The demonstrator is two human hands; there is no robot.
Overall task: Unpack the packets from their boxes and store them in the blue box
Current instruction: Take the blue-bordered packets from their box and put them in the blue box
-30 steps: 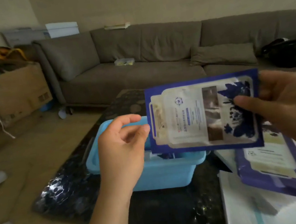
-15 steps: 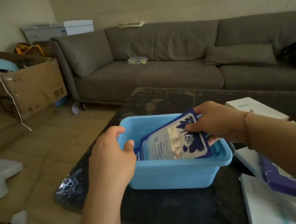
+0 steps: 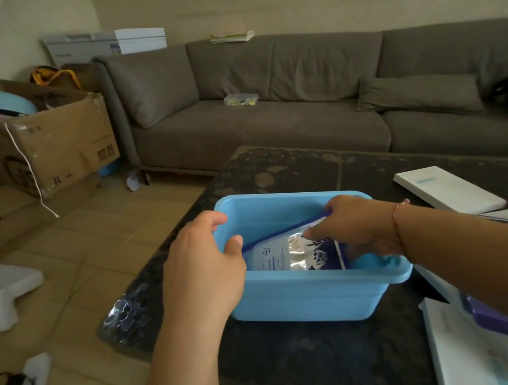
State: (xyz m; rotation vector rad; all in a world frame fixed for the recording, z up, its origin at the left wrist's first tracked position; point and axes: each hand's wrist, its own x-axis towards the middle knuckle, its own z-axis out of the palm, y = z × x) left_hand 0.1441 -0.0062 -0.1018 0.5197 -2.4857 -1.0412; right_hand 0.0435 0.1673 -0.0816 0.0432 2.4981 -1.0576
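I observe the blue box [image 3: 311, 299] on the dark desk [image 3: 304, 359], its long axis running left to right. My left hand [image 3: 202, 266] is clamped over the box's left rim, thumb inside. My right hand [image 3: 353, 227] pinches the packet [image 3: 291, 254] within the box; the packet leans tilted, its long axis along the box's, its upper corner toward the box's right side.

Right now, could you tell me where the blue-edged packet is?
In the head view, the packet leans tilted inside the blue box on the dark table, held by the right hand, while the left hand grips the box's left rim.
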